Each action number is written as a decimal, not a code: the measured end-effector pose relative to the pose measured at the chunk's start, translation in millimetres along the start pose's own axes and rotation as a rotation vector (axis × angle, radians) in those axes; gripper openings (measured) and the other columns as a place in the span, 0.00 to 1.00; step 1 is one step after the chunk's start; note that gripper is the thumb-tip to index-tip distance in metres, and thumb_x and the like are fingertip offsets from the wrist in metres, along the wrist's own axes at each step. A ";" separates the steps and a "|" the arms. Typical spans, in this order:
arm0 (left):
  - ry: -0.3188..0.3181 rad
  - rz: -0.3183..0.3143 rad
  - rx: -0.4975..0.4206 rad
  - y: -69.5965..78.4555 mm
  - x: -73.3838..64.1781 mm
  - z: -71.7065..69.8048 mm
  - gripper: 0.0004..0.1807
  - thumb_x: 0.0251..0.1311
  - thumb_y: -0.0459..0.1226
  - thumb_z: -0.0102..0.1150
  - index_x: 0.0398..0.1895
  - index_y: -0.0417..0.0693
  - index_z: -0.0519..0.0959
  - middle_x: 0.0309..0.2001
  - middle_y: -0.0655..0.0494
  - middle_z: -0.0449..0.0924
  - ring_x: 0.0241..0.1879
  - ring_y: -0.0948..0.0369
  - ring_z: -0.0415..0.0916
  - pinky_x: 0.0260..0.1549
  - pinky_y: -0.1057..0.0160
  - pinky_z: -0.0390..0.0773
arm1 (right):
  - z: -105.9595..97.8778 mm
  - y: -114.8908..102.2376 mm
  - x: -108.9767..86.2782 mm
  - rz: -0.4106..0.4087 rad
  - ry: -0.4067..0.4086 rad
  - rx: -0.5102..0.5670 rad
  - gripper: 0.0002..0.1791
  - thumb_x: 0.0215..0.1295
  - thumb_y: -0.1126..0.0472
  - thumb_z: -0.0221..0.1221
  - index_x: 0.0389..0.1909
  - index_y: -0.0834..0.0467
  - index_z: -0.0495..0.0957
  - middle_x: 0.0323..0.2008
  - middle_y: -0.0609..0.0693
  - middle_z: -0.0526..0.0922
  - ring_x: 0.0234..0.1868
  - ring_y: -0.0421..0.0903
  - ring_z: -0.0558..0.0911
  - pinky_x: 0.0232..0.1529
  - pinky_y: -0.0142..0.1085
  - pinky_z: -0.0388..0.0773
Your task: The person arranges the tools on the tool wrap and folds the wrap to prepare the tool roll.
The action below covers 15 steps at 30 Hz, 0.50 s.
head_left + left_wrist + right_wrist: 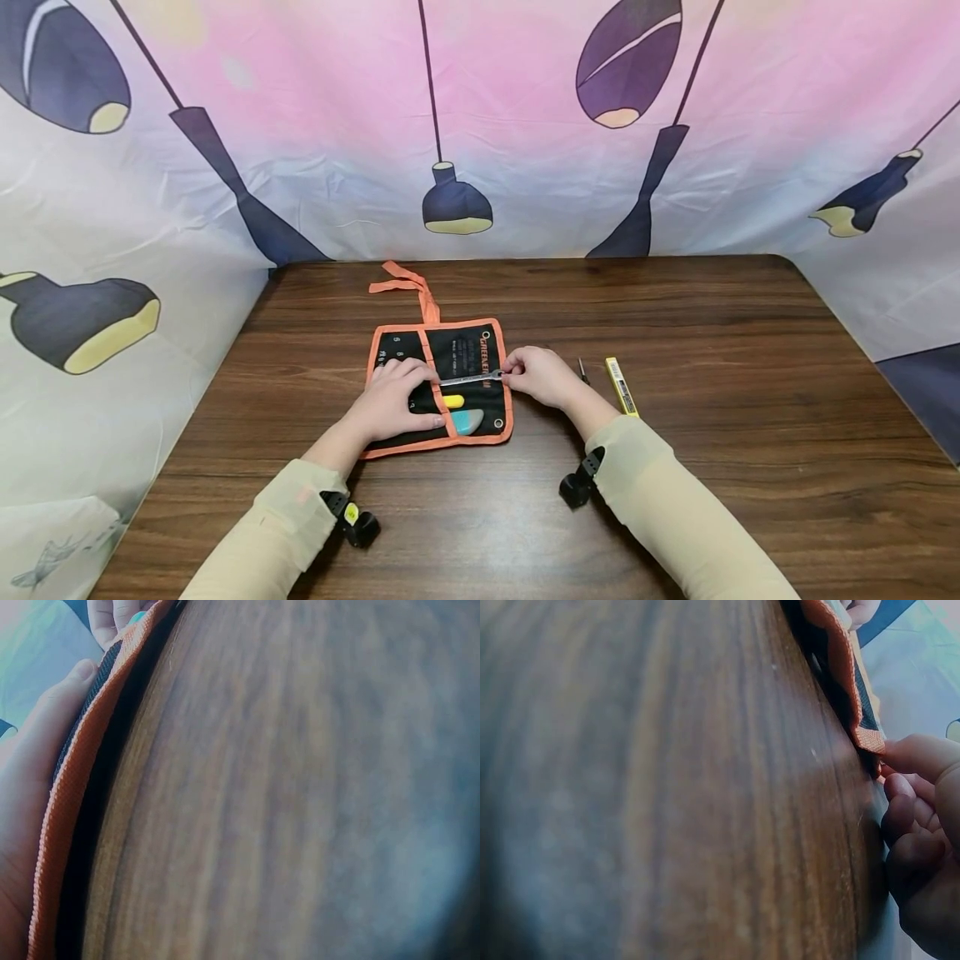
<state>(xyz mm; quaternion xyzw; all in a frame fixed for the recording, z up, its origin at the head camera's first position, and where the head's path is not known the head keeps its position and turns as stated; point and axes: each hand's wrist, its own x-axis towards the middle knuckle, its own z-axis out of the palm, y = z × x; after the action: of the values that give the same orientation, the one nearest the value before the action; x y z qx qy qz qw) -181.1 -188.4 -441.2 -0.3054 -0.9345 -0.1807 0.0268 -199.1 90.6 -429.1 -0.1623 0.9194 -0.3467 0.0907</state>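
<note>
A black tool pouch [467, 346] with orange edging lies spread on the table in the head view. My left hand [393, 398] rests on its left part, fingers and thumb spread to the orange strip at the pocket opening. In the left wrist view, the thumb [64, 705] lies straight along the pouch edge. A silver wrench [468, 380] sticks out of a pocket to the right, and my right hand [542, 375] pinches its outer end at the pouch's right edge. Below the wrench, a yellow handle [453, 402] and a teal-grey tool end [468, 422] protrude from the pockets.
Right of the right hand, a small dark pointed tool [582, 371] and a yellow narrow box [621, 387] lie on the wooden table [712, 333]. An orange tie strap [424, 296] trails from the pouch's top. A printed curtain [525, 200] hangs behind the table.
</note>
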 end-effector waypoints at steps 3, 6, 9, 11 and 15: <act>0.001 0.000 0.003 0.1 0.2 0.0 0.33 0.45 0.68 0.58 0.50 0.59 0.76 0.52 0.59 0.71 0.51 0.55 0.63 0.50 0.46 0.60 | -0.2 -1.0 0.4 0.004 -0.005 0.001 0.06 0.60 0.58 0.62 0.34 0.56 0.80 0.26 0.45 0.76 0.27 0.41 0.72 0.31 0.34 0.69; 0.002 -0.001 0.008 0.2 0.4 0.1 0.34 0.45 0.68 0.58 0.49 0.59 0.76 0.52 0.59 0.71 0.51 0.55 0.63 0.50 0.46 0.60 | -0.5 -2.2 1.1 -0.006 -0.007 -0.013 0.06 0.59 0.58 0.62 0.34 0.56 0.80 0.24 0.45 0.75 0.26 0.41 0.72 0.30 0.33 0.68; 0.004 0.000 0.012 0.6 0.6 0.0 0.34 0.45 0.69 0.57 0.49 0.60 0.76 0.51 0.59 0.71 0.50 0.55 0.63 0.50 0.47 0.60 | 0.7 -2.3 2.2 -0.028 0.000 -0.035 0.06 0.58 0.58 0.62 0.33 0.56 0.80 0.23 0.44 0.74 0.24 0.41 0.71 0.29 0.33 0.67; 0.004 0.003 0.011 0.9 0.6 -0.2 0.34 0.45 0.69 0.58 0.49 0.59 0.76 0.51 0.59 0.71 0.50 0.55 0.63 0.50 0.47 0.60 | 1.6 -2.4 2.6 -0.040 0.009 -0.048 0.05 0.58 0.59 0.62 0.32 0.56 0.80 0.23 0.44 0.74 0.24 0.41 0.71 0.28 0.33 0.66; 0.003 0.004 0.010 1.5 -0.1 -0.9 0.33 0.45 0.68 0.59 0.49 0.59 0.76 0.52 0.59 0.71 0.50 0.55 0.63 0.50 0.47 0.60 | 3.8 -4.5 3.1 -0.047 0.017 -0.069 0.05 0.57 0.59 0.63 0.33 0.56 0.80 0.22 0.44 0.73 0.23 0.41 0.70 0.28 0.33 0.66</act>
<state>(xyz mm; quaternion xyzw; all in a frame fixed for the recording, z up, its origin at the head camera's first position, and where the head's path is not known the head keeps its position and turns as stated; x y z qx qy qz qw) -180.2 -187.6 -439.9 -0.3067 -0.9348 -0.1765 0.0301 -199.8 84.1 -429.1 -0.1837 0.9275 -0.3181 0.0690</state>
